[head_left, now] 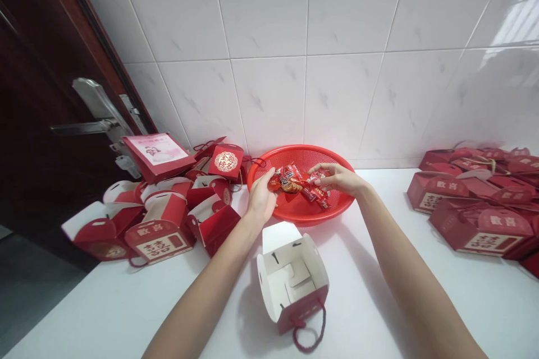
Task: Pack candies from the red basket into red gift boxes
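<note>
A red plastic basket (301,214) stands against the tiled wall, with several wrapped candies (295,179) inside. My left hand (263,196) is at the basket's left side, its fingers closed on a red-wrapped candy (274,182). Over the right part of the basket, my right hand (337,178) has thumb and fingers curled together around candy wrappers (320,179). Between my forearms an open red box (295,280) with a white inside sits on the table, its flaps up and a dark red cord handle hanging at the front. No candy shows in it.
Open red boxes (162,224) are heaped on the left of the white table (126,303). Closed red boxes (484,230) are stacked at the right. Behind the left heap is a dark door (42,50) with a metal handle (84,127).
</note>
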Motion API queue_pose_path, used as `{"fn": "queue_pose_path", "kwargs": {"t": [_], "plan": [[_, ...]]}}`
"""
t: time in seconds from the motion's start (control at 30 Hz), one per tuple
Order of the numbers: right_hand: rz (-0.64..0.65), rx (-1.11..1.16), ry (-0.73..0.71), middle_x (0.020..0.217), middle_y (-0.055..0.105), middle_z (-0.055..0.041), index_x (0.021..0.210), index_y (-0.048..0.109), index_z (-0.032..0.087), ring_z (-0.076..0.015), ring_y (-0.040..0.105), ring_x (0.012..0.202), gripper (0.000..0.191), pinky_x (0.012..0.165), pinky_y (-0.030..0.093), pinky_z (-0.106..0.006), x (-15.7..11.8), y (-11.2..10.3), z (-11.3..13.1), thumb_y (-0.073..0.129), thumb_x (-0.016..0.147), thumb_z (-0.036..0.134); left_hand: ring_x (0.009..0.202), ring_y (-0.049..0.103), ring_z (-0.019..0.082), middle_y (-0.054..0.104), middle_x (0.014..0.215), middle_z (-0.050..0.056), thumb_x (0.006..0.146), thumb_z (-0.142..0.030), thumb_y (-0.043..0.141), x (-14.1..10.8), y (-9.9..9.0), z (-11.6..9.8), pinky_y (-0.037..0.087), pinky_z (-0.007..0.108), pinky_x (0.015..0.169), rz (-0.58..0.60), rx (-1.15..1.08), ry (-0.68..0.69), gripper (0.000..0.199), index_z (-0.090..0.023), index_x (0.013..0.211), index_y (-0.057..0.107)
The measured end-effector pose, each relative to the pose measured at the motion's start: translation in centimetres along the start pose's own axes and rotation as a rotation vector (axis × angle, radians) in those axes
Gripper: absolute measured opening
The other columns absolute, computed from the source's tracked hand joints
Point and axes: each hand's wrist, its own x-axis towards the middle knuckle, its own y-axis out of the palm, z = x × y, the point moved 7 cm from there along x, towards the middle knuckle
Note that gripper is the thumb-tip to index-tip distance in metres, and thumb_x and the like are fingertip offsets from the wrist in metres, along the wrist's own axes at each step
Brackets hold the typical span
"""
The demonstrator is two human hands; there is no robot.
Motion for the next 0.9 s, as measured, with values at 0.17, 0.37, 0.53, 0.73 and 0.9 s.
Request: {"fn": "queue_pose_path", "kwargs": {"t": [0.17, 0.37, 0.53, 0.73, 0.9], "plan": [[0.003, -0.022, -0.028, 0.081, 0.063, -0.0005, 0.098, 0.067, 0.019, -0.0113, 0.057, 0.065, 0.039, 0.062, 0.050, -0.027, -0.25, 0.04, 0.11, 0.083, 0.064, 0.027, 0.072, 0.070, 0.019, 0.075, 0.073, 0.006, 0.085, -0.016, 0.064, 0.29, -0.25, 0.16, 0.057, 0.028, 0.065, -0.010, 0.022, 0.017, 0.014, -0.016, 0.072, 0.069], [0.009, -0.017, -0.019, 0.083, 0.064, -0.0010, 0.100, 0.066, 0.019, -0.0113, 0.061, 0.062, 0.036, 0.064, 0.056, -0.028, -0.43, 0.22, 0.14, 0.082, 0.068, 0.025, 0.070, 0.071, 0.017, 0.076, 0.075, 0.005, 0.085, -0.015, 0.064, 0.53, -0.10, 0.16, 0.056, 0.027, 0.071, 0.028, 0.002, 0.038, 0.013, -0.015, 0.075, 0.071], [0.052, 0.042, -0.006, 0.077, 0.066, -0.0010, 0.101, 0.062, 0.018, -0.0216, 0.073, 0.075, 0.036, 0.068, 0.060, -0.034, -0.40, 0.58, 0.19, 0.080, 0.070, 0.023, 0.068, 0.069, 0.014, 0.076, 0.074, 0.003, 0.086, -0.011, 0.062, 0.37, -0.04, -0.06, 0.053, 0.025, 0.072, -0.004, -0.017, 0.050, 0.015, -0.015, 0.076, 0.072], [0.052, 0.009, -0.018, 0.077, 0.068, -0.0007, 0.102, 0.063, 0.018, -0.0193, 0.072, 0.069, 0.034, 0.066, 0.060, -0.032, -0.34, 0.54, 0.29, 0.078, 0.072, 0.021, 0.070, 0.069, 0.014, 0.077, 0.078, 0.003, 0.085, -0.010, 0.062, 0.59, -0.21, 0.09, 0.052, 0.025, 0.074, -0.002, -0.009, 0.057, 0.014, -0.015, 0.078, 0.073], [0.052, -0.008, -0.014, 0.074, 0.068, 0.0007, 0.103, 0.063, 0.018, -0.0206, 0.074, 0.072, 0.034, 0.068, 0.060, -0.032, -0.38, 0.47, 0.22, 0.075, 0.071, 0.016, 0.067, 0.069, 0.013, 0.076, 0.075, 0.002, 0.086, -0.010, 0.061, 0.58, -0.15, 0.08, 0.052, 0.025, 0.074, 0.002, -0.035, 0.053, 0.017, -0.015, 0.075, 0.072]]}}
